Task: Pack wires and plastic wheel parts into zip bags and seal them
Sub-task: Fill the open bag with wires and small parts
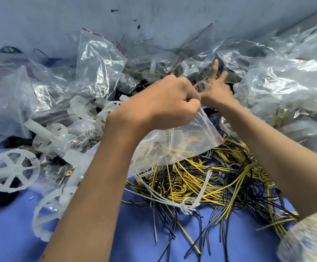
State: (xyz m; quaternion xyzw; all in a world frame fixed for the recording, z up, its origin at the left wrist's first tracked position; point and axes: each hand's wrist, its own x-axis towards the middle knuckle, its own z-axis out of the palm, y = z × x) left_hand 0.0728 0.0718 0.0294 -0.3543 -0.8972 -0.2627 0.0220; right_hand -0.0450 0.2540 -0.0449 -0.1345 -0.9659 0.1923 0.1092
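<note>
Mid-frame, our left hand [154, 104] clenches on the top edge of a zip bag [182, 146], w/ the bag hanging slack, prob. to keep it ready for filling. Our right hand [216, 89], fingers straight and holding nothing, reaches into the heap upper centre. Wires [220, 176] sprawl lower right on the blue surface [135, 242]; plastic wheel parts [12, 170] lie left. We can't tell the bag's contents from the wires behind it.
</note>
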